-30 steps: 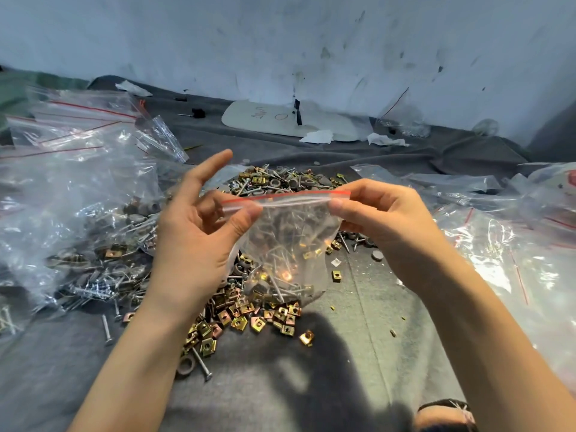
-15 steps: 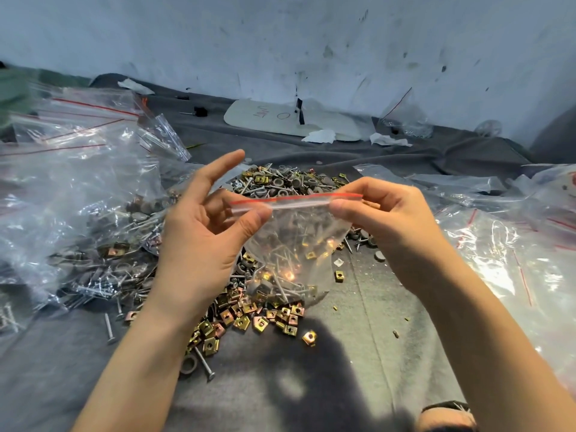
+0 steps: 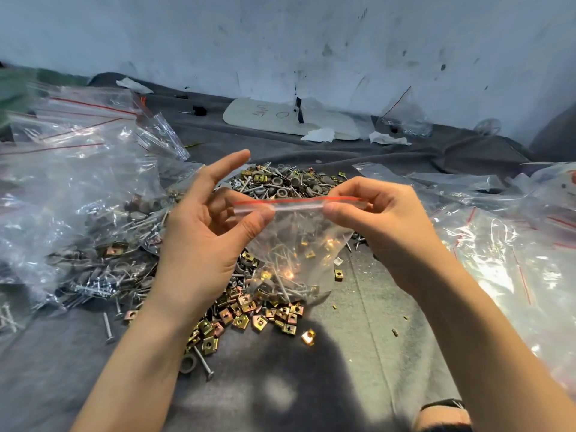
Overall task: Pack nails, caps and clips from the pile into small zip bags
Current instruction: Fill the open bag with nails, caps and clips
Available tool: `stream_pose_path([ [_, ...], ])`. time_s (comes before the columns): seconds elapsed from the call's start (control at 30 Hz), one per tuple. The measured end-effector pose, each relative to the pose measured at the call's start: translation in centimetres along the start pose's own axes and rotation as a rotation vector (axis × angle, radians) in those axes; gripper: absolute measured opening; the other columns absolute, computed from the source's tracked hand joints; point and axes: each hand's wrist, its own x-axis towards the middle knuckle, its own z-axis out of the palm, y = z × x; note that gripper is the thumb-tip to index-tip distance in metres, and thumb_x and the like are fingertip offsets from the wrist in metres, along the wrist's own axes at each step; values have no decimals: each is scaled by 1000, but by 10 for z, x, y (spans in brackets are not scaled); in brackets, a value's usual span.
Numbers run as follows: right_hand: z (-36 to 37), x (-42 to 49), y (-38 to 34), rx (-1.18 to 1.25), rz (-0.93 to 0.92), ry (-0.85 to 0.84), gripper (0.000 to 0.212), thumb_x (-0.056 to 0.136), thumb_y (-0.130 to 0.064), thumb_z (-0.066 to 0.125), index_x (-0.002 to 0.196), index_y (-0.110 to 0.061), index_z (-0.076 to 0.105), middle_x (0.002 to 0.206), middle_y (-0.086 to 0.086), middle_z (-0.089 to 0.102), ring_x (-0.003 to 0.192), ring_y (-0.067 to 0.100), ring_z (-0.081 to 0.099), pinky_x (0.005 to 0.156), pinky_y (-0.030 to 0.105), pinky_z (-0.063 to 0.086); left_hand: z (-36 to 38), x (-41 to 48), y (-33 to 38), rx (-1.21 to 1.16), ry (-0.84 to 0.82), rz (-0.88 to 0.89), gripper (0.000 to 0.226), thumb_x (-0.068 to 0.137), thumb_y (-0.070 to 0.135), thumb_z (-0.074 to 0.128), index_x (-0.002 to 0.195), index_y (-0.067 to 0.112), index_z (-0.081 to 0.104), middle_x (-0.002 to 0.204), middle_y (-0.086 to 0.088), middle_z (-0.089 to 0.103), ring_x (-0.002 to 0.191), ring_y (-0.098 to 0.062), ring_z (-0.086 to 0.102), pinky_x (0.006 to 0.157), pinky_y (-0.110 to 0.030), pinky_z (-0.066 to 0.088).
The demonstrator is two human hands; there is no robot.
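Note:
A small clear zip bag [image 3: 299, 241] with a red line along its top hangs between both hands, above the pile [image 3: 280, 185] of nails, grey caps and brass clips on the grey cloth. Nails, clips and a cap lie in the bag's bottom. My left hand [image 3: 205, 241] pinches the zip strip's left end between thumb and a finger, with its index finger held straight up. My right hand [image 3: 380, 222] pinches the strip's right end between thumb and fingers. More brass clips [image 3: 249, 316] lie spread below the bag.
Filled zip bags [image 3: 78, 194] are heaped at the left and clear bags [image 3: 498, 244] lie at the right. A white board [image 3: 290, 120] and paper scraps lie by the wall. Loose nails [image 3: 108, 327] lie on the grey cloth [image 3: 358, 353] in front.
Both hands have stayed on the bag's zip strip. The left thumb now sits a little further right along it, and the gap between the two thumbs is smaller.

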Motion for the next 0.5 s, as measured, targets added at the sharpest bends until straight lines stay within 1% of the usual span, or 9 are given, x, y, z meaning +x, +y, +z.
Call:
stream_pose_path([
  [0.07,1,-1,-1,-21,-2,-27,9,77,-9,75,74,-16,72,65,7,67,58,7,56,55,14,41,0,0,0,-2,-6,0,58,72,20,70,123,41,53,79,8,72,82,-2,69,76,-10,50],
  [0.13,2,-1,-2,-31,-9,-47,8,76,-10,76,76,-18,74,71,8,71,65,13,61,64,24,47,0,0,-1,6,-15,6,58,72,20,71,123,40,54,81,7,71,82,-3,69,76,-10,50],
  [0.2,2,-1,-3,-49,-28,-39,10,76,-7,76,74,-16,73,72,9,70,66,16,61,67,30,48,1,0,-1,9,-19,9,56,72,21,71,122,40,54,81,8,71,82,-2,69,76,-10,50],
  [0.23,2,-1,-4,-61,-40,-28,10,76,-7,76,73,-16,73,72,9,70,66,16,61,67,31,49,1,0,-2,7,-21,9,56,72,20,71,121,40,55,81,9,72,82,-2,69,76,-10,50],
  [0.3,3,-2,-5,-79,-55,-21,12,76,-6,76,71,-16,73,68,5,70,63,12,61,64,24,48,1,0,-2,5,-22,10,55,72,20,71,120,41,56,81,10,72,82,-2,69,76,-10,50],
  [0.33,3,-2,-6,-86,-62,-22,13,77,-6,75,71,-18,72,65,1,69,61,7,61,61,18,47,0,0,-2,7,-22,11,54,73,21,71,120,42,56,82,9,72,83,-2,69,76,-10,51],
  [0.4,4,-4,-8,-120,-80,-29,13,78,-7,75,73,-19,71,62,-9,67,58,0,60,58,11,43,0,0,-2,15,-22,13,53,73,21,72,119,44,57,84,8,72,83,-2,69,76,-10,51],
  [0.43,5,-4,-9,-163,-97,-30,13,78,-9,75,74,-20,71,63,-13,67,60,0,60,59,12,43,0,-1,-3,18,-23,13,53,73,20,72,119,44,58,85,7,72,84,-2,69,76,-10,51],
  [0.5,6,-4,-10,-314,-150,-17,14,78,-14,76,73,-26,70,66,-20,64,72,2,58,67,17,40,0,-1,-3,25,-25,19,51,74,21,71,117,45,59,85,8,72,85,-2,69,76,-10,50],
])
